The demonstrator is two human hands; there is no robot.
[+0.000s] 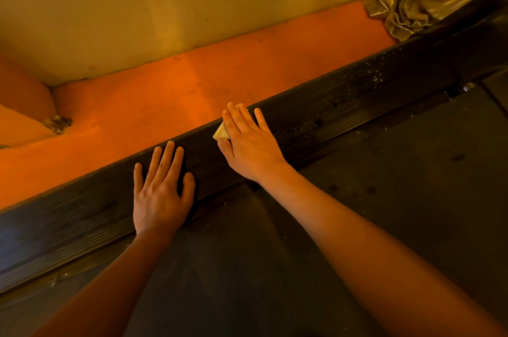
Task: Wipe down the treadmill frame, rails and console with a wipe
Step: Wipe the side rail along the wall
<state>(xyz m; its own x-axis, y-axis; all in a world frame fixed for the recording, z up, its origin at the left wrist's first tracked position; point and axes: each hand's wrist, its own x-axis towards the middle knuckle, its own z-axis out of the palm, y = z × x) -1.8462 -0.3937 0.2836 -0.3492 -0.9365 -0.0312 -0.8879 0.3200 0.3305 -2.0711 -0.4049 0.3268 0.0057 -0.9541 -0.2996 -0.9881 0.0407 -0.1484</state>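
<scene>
A dark ribbed side rail [343, 108] of the treadmill runs diagonally from lower left to upper right. My right hand [248, 141] lies flat on the rail with straight fingers, pressing a pale folded wipe [220, 132] under the palm; only a corner of the wipe shows beside the thumb. My left hand [160, 191] rests flat and empty on the same rail, lower left of the right hand, fingers spread. The dark running belt [398, 199] lies on the near side of the rail. Pale dust specks dot the rail to the right of my right hand.
Beyond the rail is an orange carpet strip [192, 89] ending at a yellowish wall [165, 6]. A shiny gold curtain [412, 1] bunches on the floor at the upper right. A small crumpled scrap [57, 123] lies at the left corner of the carpet.
</scene>
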